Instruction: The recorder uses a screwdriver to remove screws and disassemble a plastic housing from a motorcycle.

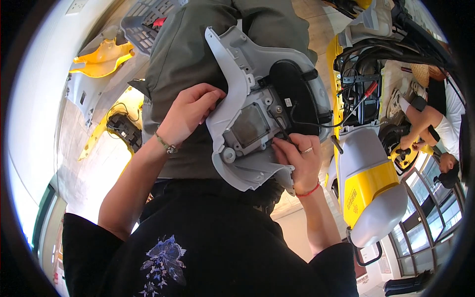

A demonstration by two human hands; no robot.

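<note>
A grey molded plastic housing (230, 69) lies across my lap, its inner side up, with a framed square screen unit (247, 124) in the middle and a black oval part (294, 94) on its right. My left hand (195, 109) has curled fingers at the housing's left edge, closed on it; the fingertips are partly hidden. My right hand (297, 158) is at the lower right of the screen unit, thumb and finger closed on a thin black cable (278, 128) that runs down from the unit.
Yellow and grey panels (99, 62), a grey crate (143, 27) and a black part with wires (122, 129) lie at left. A partly stripped yellow scooter (368, 198) with a red-handled screwdriver (368, 91) stands close on my right. Beyond it a co-worker (448, 128) sits working at another yellow vehicle.
</note>
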